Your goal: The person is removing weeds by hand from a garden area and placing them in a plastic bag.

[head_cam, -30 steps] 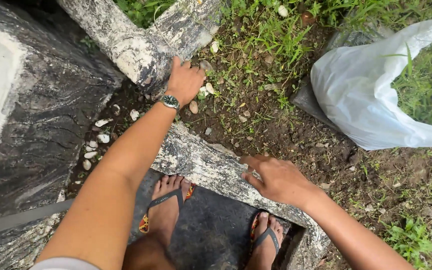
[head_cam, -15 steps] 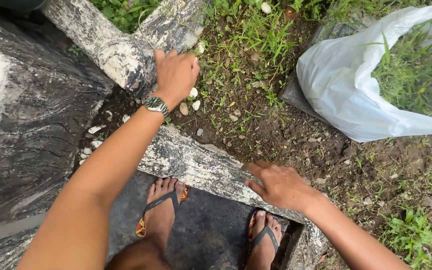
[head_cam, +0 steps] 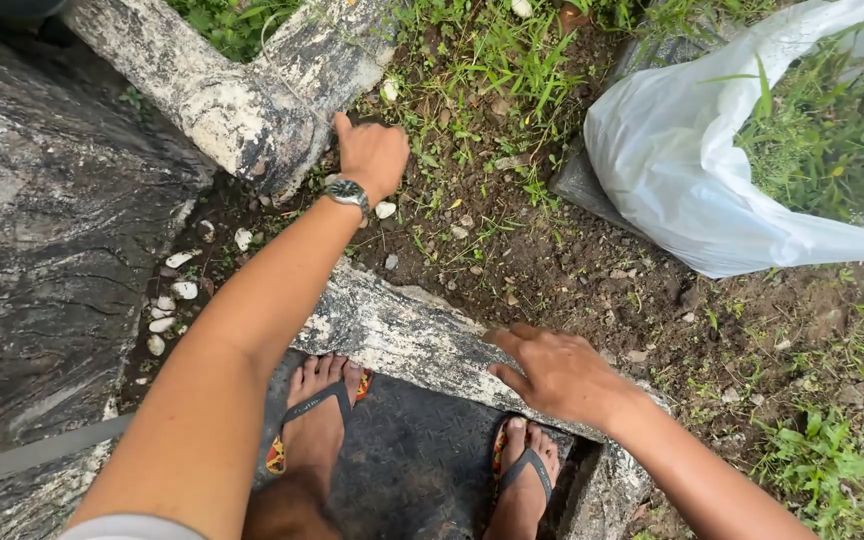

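My left hand (head_cam: 372, 155), with a wristwatch (head_cam: 348, 191) on the wrist, reaches forward to the soil at the foot of a weathered stone block (head_cam: 237, 100). Its fingers are curled down into the ground among small weeds (head_cam: 497, 60); what they hold, if anything, is hidden. My right hand (head_cam: 557, 372) rests flat, fingers spread, on the top of a low stone kerb (head_cam: 392, 325). Below the kerb my two feet in flip-flops (head_cam: 317, 420) stand on dark pavement.
A white plastic bag (head_cam: 692, 170) holding pulled grass lies at the upper right. A large dark carved rock (head_cam: 52, 260) fills the left side. White pebbles (head_cam: 167, 300) lie scattered in the gap. Bare soil with sparse grass (head_cam: 812, 460) spreads to the right.
My left hand has stayed at the base of the stone block and curled more tightly toward the soil. The right hand stays on the kerb. The camera has shifted slightly.
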